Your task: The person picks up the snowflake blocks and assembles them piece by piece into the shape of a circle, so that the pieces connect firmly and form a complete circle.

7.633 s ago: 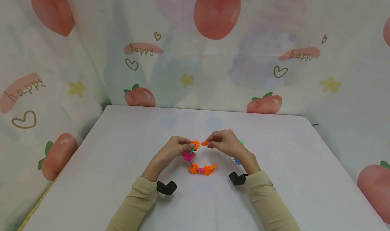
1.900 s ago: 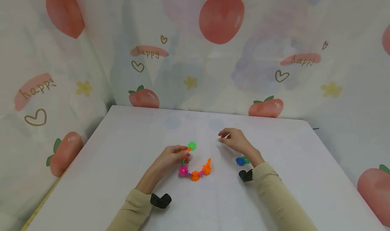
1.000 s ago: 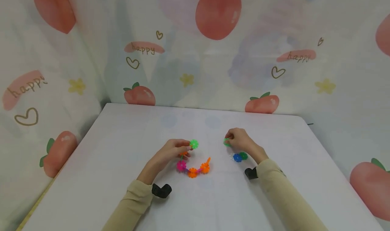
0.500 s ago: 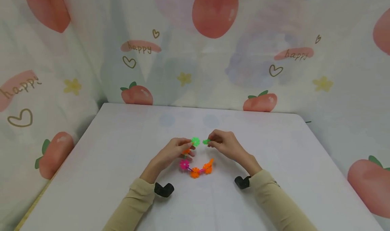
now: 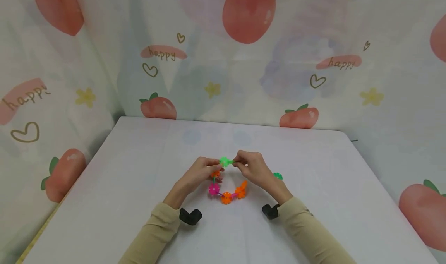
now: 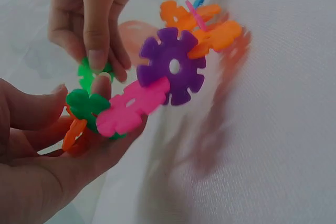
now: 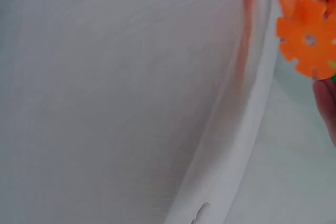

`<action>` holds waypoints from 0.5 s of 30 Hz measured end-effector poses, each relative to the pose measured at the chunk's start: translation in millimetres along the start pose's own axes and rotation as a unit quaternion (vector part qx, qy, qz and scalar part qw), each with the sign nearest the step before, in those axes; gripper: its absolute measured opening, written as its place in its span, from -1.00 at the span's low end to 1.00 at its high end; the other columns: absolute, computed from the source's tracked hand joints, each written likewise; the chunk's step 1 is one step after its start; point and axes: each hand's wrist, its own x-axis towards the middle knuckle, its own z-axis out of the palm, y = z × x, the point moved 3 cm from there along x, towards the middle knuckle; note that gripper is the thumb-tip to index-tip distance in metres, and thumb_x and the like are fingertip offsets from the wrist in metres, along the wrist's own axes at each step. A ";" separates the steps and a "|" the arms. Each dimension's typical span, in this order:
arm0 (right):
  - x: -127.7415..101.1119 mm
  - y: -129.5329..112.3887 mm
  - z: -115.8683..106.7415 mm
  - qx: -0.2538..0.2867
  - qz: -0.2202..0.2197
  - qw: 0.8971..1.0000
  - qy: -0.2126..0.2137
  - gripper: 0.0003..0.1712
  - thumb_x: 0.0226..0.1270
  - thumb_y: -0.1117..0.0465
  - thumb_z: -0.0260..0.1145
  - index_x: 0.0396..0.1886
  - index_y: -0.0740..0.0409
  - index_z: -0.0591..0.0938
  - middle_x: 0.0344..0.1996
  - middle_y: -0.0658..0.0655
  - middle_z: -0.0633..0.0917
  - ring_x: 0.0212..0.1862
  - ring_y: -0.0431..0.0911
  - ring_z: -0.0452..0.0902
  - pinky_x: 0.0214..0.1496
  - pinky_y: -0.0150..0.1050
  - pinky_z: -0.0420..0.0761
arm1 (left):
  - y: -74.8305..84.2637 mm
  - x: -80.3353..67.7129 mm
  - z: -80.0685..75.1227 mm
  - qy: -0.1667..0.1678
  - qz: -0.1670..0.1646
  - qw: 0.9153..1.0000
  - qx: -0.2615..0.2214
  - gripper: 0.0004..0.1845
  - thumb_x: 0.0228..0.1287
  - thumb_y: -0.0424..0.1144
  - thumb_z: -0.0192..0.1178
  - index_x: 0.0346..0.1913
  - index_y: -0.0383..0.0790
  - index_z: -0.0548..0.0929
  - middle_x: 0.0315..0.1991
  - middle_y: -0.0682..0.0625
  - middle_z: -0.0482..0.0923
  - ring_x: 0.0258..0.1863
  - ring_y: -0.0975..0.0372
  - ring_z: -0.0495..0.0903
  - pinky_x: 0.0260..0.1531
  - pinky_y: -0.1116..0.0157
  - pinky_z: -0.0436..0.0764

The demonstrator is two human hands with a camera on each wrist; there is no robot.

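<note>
A chain of interlocking snowflake discs curves between the hands, with a pink disc (image 5: 214,189), an orange disc (image 5: 226,198) and a purple disc (image 6: 174,66) among its links. The left hand (image 5: 198,174) grips its upper end, fingers round an orange link, near a light green disc (image 5: 224,162). Between thumb and fingertips, the right hand (image 5: 253,166) pinches another green disc (image 5: 231,162), edge-on and touching the light green one. Whether their slots interlock I cannot tell. Orange discs (image 7: 308,39) at the chain's other end show large in the right wrist view.
A loose green disc (image 5: 277,175) lies on the white table (image 5: 313,171) beyond the right forearm, which hides whatever is beside it. Black wrist cameras (image 5: 190,216) sit at both cuffs. A patterned cloth (image 5: 223,70) hangs behind the table.
The chain gained a light green disc after the first frame. The right hand then took another green disc from the right side and carried it left until it met the chain's end.
</note>
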 end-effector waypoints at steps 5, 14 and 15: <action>-1.4 5.1 0.7 0.010 0.007 1.000 0.000 -0.84 0.21 0.49 0.48 -0.42 0.22 0.68 -0.42 0.13 0.81 -0.32 -0.04 0.81 -0.19 -0.18 0.79 | -0.1 0.0 3.8 -0.001 0.003 1.000 -0.007 -0.66 0.58 -0.33 0.06 0.18 -0.53 0.63 -0.03 -0.39 0.69 -0.41 0.16 0.77 -0.08 0.18 0.77; -3.4 9.8 -7.2 0.021 0.036 0.999 -0.027 -0.92 0.25 0.41 0.49 -0.32 0.20 0.75 -0.37 0.07 0.82 -0.31 -0.08 0.79 -0.22 -0.27 0.76 | -0.3 2.4 8.3 -0.018 -0.009 1.000 -0.015 -0.63 0.59 -0.35 0.03 0.30 -0.51 0.51 0.03 -0.40 0.65 -0.30 0.10 0.79 0.00 0.15 0.75; -3.7 10.0 -9.1 0.019 0.042 0.998 -0.032 -0.92 0.27 0.39 0.48 -0.27 0.20 0.76 -0.34 0.08 0.82 -0.29 -0.07 0.79 -0.20 -0.23 0.76 | -0.9 2.6 8.5 -0.015 -0.012 1.000 -0.016 -0.61 0.59 -0.35 0.03 0.34 -0.47 0.47 0.04 -0.40 0.63 -0.28 0.08 0.79 0.00 0.14 0.75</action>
